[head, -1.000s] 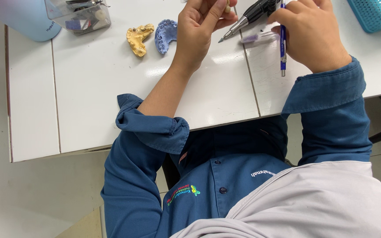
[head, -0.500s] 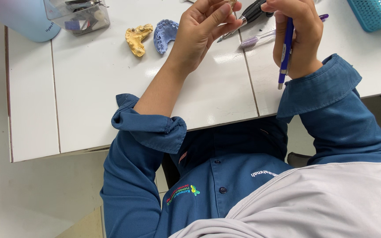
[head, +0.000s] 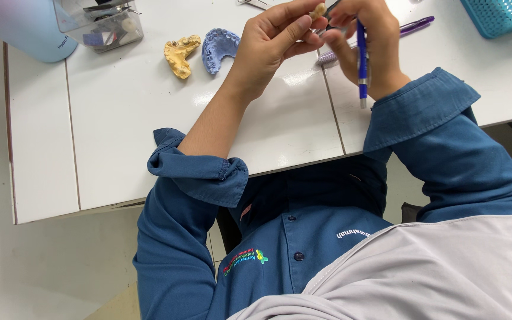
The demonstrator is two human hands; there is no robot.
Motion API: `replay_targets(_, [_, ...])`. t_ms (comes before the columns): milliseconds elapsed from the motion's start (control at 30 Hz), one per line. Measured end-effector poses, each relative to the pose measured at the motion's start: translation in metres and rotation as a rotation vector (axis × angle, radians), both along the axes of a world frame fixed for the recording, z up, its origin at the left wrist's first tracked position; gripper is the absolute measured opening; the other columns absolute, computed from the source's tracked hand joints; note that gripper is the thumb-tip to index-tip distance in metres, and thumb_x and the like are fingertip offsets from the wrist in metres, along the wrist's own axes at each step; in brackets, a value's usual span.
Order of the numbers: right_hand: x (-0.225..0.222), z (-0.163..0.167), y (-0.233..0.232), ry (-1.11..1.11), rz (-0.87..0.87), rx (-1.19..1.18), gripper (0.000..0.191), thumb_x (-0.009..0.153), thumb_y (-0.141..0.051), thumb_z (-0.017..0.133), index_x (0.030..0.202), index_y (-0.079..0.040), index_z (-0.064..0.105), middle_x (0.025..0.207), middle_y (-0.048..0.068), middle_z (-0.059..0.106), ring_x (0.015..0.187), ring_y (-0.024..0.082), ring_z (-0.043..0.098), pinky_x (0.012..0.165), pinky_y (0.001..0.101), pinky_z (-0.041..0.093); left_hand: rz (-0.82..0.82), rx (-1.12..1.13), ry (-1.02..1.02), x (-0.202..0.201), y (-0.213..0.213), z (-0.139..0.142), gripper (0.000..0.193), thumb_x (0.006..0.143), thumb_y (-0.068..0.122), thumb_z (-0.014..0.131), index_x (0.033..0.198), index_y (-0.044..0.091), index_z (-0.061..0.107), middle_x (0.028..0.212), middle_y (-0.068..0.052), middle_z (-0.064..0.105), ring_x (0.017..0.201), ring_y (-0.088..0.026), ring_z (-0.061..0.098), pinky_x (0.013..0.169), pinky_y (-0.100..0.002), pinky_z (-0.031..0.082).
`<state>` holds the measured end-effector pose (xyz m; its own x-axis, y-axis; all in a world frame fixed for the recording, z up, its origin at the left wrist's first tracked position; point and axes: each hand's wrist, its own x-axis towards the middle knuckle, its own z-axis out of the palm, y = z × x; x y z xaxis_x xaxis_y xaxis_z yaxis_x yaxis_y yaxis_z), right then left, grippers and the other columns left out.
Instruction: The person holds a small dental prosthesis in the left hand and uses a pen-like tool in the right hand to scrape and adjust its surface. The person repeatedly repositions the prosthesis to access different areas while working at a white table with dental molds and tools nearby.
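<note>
- Head view, looking down over a white tiled table [head: 120,136] with the person's blue sleeves in the lower half.
- Left hand [head: 271,44] raised over the table, fingers curled in, fingertips pinching a small tan piece [head: 317,10] near the top edge; looks like a bit of a dental cast, too small to be sure.
- Right hand [head: 365,44] closed round a blue pen [head: 361,59], pen upright with its lower end toward the cuff; the thumb and forefinger also meet the tan piece beside the left fingertips.
- Both hands touch each other at the fingertips, above the seam between two table tiles.
- A dark tool [head: 327,15] lies behind the hands, mostly hidden.
- Purple pen [head: 413,25] lies flat on the table just past the right hand, partly covered by it.
- Yellow teeth cast [head: 180,54] and blue teeth cast [head: 219,48] lie side by side on the table, left of the left hand, not touched.
- Clear plastic box [head: 99,24] with small items sits top left, next to a pale blue bottle [head: 25,29].
- Teal basket [head: 496,15] sits at the top right corner, well apart from the hands.
</note>
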<state>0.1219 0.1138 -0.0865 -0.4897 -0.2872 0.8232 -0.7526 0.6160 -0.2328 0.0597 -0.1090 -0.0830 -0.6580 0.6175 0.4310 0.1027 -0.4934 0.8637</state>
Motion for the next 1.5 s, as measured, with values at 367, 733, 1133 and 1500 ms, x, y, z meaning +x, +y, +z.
replay_targets(367, [0.002,-0.01,-0.003,-0.418,0.065,-0.257,0.024,0.122,-0.022,0.059,0.104,-0.005,0.058,0.095,0.004,0.065,0.084,0.01,0.068,0.077,0.0246,0.061,0.074,-0.081,0.152,0.0,0.007,-0.007,0.027,0.109,0.013,0.061,0.135,0.006,0.067,0.111,-0.013,0.08,0.102,-0.02,0.08,0.099,-0.036,0.069])
replay_targets(733, [0.01,0.002,-0.005,-0.033,0.14,-0.311,0.026,0.124,-0.021,0.04,0.139,-0.002,0.05,0.12,0.015,0.068,0.11,0.023,0.071,0.09,0.0308,0.064,0.115,-0.08,0.142,0.002,0.006,-0.001,0.021,0.108,0.017,0.062,0.124,0.004,0.064,0.107,-0.013,0.079,0.099,-0.02,0.08,0.096,-0.035,0.07])
replay_targets(1133, [0.029,0.025,-0.02,-0.007,0.245,-0.31,0.011,0.11,0.004,0.061,0.118,0.005,0.053,0.122,0.02,0.062,0.122,0.032,0.067,0.11,0.044,0.062,0.114,0.022,0.098,-0.001,0.005,-0.001,0.02,0.107,0.019,0.066,0.119,0.004,0.07,0.106,-0.012,0.078,0.102,-0.02,0.079,0.097,-0.035,0.068])
replay_targets(1500, [0.028,0.02,-0.012,0.104,0.123,-0.098,0.017,0.106,0.011,0.076,0.116,0.006,0.063,0.122,0.026,0.069,0.115,0.032,0.075,0.092,0.0325,0.066,0.134,0.015,0.154,0.004,0.007,0.004,0.021,0.106,0.019,0.069,0.121,0.004,0.069,0.109,-0.011,0.077,0.106,-0.019,0.077,0.102,-0.034,0.067])
